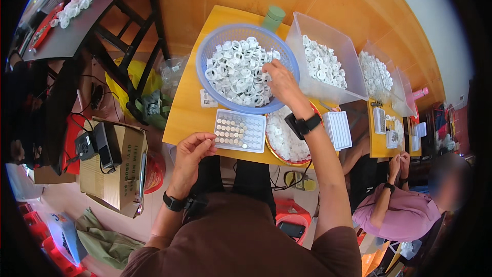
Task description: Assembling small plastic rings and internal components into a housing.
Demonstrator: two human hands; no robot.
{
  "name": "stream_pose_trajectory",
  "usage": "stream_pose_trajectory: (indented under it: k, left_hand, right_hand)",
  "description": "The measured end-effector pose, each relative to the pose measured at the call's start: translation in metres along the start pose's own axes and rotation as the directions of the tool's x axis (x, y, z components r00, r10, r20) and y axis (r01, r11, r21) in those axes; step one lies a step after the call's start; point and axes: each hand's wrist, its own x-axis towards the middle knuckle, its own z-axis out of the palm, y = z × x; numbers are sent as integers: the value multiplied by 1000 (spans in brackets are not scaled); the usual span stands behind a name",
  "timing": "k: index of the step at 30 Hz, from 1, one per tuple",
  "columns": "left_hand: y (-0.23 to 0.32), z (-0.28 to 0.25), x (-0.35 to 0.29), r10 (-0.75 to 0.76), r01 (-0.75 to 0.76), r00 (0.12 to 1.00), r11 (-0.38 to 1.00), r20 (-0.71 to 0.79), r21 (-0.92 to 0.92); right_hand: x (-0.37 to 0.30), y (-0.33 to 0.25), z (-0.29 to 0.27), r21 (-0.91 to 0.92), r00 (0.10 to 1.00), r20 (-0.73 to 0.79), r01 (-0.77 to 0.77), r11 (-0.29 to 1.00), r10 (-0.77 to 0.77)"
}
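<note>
My left hand (190, 155) is beside the left edge of a white tray (261, 132), thumb and forefinger pinched together. Whatever is between those fingertips is too small to make out. Round silvery discs fill several rows of the tray; pockets on its right side hold none. A blue plastic basket (201, 54) behind the tray is heaped with small white ring-shaped plastic parts (236, 69). Over the right part of that heap reaches my right hand (282, 83), its fingers curled together at the parts. What they hold, if anything, is hidden.
A red-rimmed round tray (287, 136) of clear-white pieces lies under my right forearm. Stacked white trays (337, 131), a clear bin (328, 84) of white parts and a green container (274, 18) share the yellow table (184, 118). A co-worker (400, 213) sits at right.
</note>
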Motion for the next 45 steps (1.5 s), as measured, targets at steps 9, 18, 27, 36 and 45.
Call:
stream_pose_trajectory:
  k: [9, 18, 27, 36, 45]
  left_hand:
    - [-3, 2, -1, -24, 24, 1000, 1000, 20, 6]
    - [1, 25, 11, -57, 48, 990, 996, 125, 75]
    - [-12, 55, 26, -151, 203, 946, 967, 287, -157]
    - [-14, 45, 30, -194, 246, 924, 961, 330, -124]
    - [14, -4, 30, -44, 82, 986, 968, 161, -238]
  right_hand:
    - [11, 38, 28, -75, 956, 229, -171, 982, 184]
    - [-25, -34, -35, 649, 831, 460, -554, 521, 311]
    - [-76, -78, -39, 724, 830, 483, -558, 406, 280]
    - [-88, -83, -33, 732, 913, 243, -395, 555, 328]
    - [-126, -83, 0, 532, 880, 193, -465, 707, 434]
